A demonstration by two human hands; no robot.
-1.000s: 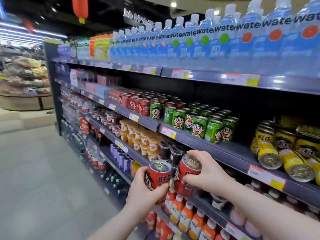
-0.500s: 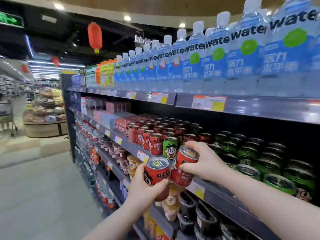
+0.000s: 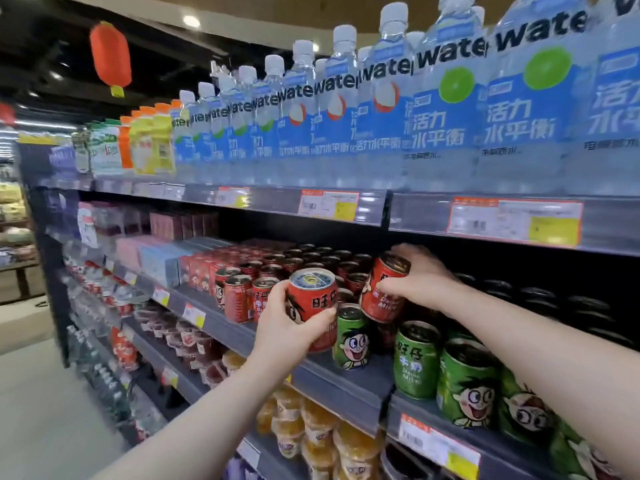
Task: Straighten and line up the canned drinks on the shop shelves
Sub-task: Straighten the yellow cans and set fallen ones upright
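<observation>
Shop aisle floor [image 3: 41, 410] lies open at far left, beside the dark middle shelf [image 3: 332, 379]. Along its left stretch, red cans [image 3: 239, 296] stand packed up to the front lip. My left hand [image 3: 277, 330] wraps round an upright red can [image 3: 313, 299] at that lip; I cannot tell whether its base touches the shelf. Just right, a green can [image 3: 349, 337] stands near the edge. My right hand [image 3: 420, 282] grips a second red can [image 3: 381, 292], tilted, above the back rows, with a gap up to the upper shelf [image 3: 311, 206]. Further right, green cans [image 3: 464, 386] crowd the lip.
</observation>
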